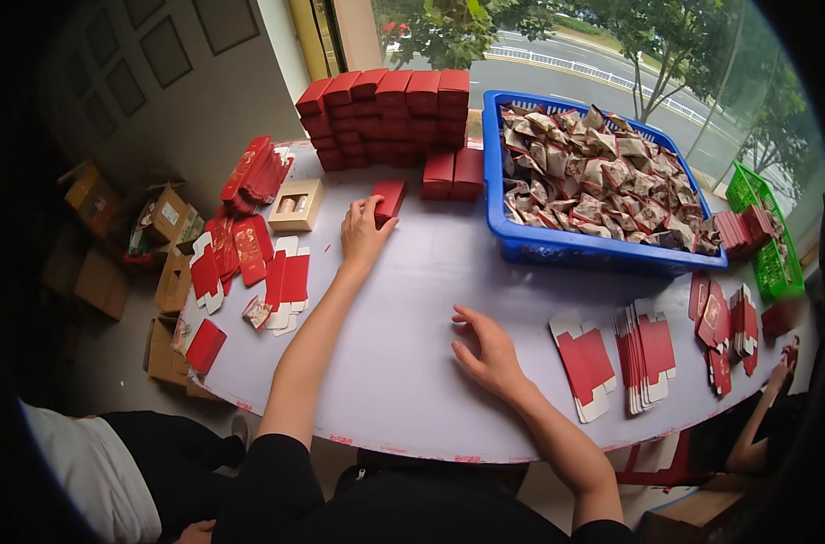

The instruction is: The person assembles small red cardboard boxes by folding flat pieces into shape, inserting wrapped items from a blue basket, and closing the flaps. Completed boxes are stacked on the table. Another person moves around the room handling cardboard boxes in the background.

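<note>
- The left hand is closed around the near end of a red box, thumb and fingertips on it; the box rests on the table. Clock directions below run from this hand.
- At 1 o'clock, touching it, is that held box, already folded into shape; whether anything is inside cannot be seen.
- At 4 to 5 o'clock, the right hand is empty, thumb and fingers apart, near the tabletop.
- At 10 o'clock stands a tan box with a window; beyond it leans a red pile.
- At 8 o'clock lie flat cartons with white flaps, a single wrapped packet and, farther out at the table's edge, another red box.
- At 2 o'clock sits a pair of red boxes, and at 12 o'clock a tall stack of red boxes: a good share looks done.
- At 2 to 3 o'clock, the blue basket is heaped with wrapped packets, so much seems left.
- At 4 o'clock lie more unfolded cartons, apparently waiting.
- At 3 o'clock, farthest out, is a green basket.
</note>
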Tool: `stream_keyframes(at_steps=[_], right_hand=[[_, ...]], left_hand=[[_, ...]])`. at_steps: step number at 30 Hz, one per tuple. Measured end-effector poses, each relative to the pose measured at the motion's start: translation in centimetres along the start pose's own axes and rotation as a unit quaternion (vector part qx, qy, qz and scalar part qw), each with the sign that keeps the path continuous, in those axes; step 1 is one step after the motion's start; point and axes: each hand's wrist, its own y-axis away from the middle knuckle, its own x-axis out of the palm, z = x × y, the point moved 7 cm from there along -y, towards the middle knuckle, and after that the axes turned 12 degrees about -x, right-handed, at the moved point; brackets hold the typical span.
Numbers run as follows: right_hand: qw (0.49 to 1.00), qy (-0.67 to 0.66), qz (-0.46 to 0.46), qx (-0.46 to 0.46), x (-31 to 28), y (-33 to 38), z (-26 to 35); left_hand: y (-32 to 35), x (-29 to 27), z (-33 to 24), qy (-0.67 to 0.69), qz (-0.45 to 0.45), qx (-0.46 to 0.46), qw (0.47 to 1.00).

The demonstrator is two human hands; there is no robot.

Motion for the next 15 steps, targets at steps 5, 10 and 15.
stream_keyframes(at_steps=[5, 10, 15], right_hand=[[1.0, 0.001, 0.009, -0.007, 0.0, -0.1, 0.1], [1.0, 0.014, 0.014, -0.01, 0.0, 0.0, 0.1], [1.0, 0.016, 0.017, -0.019, 0.1, 0.0, 0.3]], left_hand=[[-3.3, 3.2, -1.9, -0.027, -0.013, 0.01, 1.0], [-3.2, 4.3, -2.9, -0.065, -0.02, 0.064, 0.996], [-3.0, 4.4, -3.0, -0.045, 0.022, 0.066, 0.997]])
